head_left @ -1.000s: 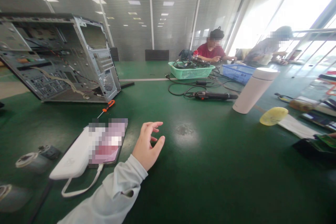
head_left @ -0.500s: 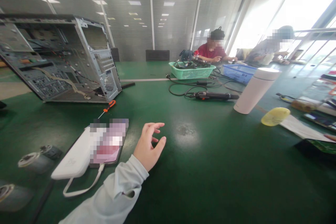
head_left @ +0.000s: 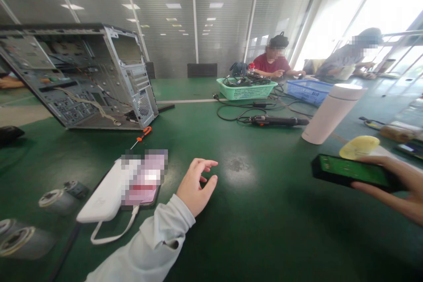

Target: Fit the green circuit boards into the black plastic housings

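My left hand (head_left: 198, 187) rests on the green table (head_left: 251, 238), fingers apart and slightly curled, holding nothing. Just left of it lie a phone (head_left: 145, 189) and a white power bank (head_left: 102, 194) with a short white cable (head_left: 114, 238). At the right edge, my right hand (head_left: 405, 185) grips a black box with a green circuit board (head_left: 357, 172) between thumb and fingers, raised above the table. The board faces up towards me. Behind it lies a yellow oval object (head_left: 358, 146), partly covered by the box and hand.
An open computer case (head_left: 109, 75) stands back left, an orange-handled screwdriver (head_left: 144, 134) before it. Metal cylinders (head_left: 59, 201) lie at the left. Beyond are a corded electric screwdriver (head_left: 277, 120), a pale bottle (head_left: 332, 114), green (head_left: 246, 91) and blue baskets (head_left: 307, 90). Two people sit behind.
My right hand has come into view from the right, bringing the black box with the circuit board up and leftward. My left hand keeps its pose; the whole view has shifted slightly.
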A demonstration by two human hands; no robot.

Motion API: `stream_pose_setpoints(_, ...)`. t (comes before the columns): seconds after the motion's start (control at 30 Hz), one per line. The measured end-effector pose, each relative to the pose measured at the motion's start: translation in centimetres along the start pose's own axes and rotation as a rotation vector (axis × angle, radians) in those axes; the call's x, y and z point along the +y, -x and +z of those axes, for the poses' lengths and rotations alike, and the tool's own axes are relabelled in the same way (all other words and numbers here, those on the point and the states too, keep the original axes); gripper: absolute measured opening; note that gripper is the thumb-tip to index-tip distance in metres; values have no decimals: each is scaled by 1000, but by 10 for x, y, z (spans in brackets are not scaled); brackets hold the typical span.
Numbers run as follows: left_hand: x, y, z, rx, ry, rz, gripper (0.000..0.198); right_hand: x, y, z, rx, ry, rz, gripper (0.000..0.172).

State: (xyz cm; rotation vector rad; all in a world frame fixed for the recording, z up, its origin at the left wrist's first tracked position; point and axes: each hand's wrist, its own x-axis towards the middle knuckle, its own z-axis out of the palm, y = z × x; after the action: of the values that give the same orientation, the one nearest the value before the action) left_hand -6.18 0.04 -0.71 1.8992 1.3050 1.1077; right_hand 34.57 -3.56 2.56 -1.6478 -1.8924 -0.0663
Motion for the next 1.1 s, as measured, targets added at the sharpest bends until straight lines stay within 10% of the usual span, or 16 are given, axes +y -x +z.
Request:
stream_pose_setpoints(0.33,-12,-4,3,50,136,-51,41,-190,-23,101,-151,-391,-339,30)
stream_pose_setpoints(0.73,-9,-5,2,74,195,-152,46,-192,-20,118,-168,-427,-283,23)
stream_pose_setpoints(1.1,10,-5,-8,144,251,-130,35,-196,-25,118,-820,-1372,664,50)
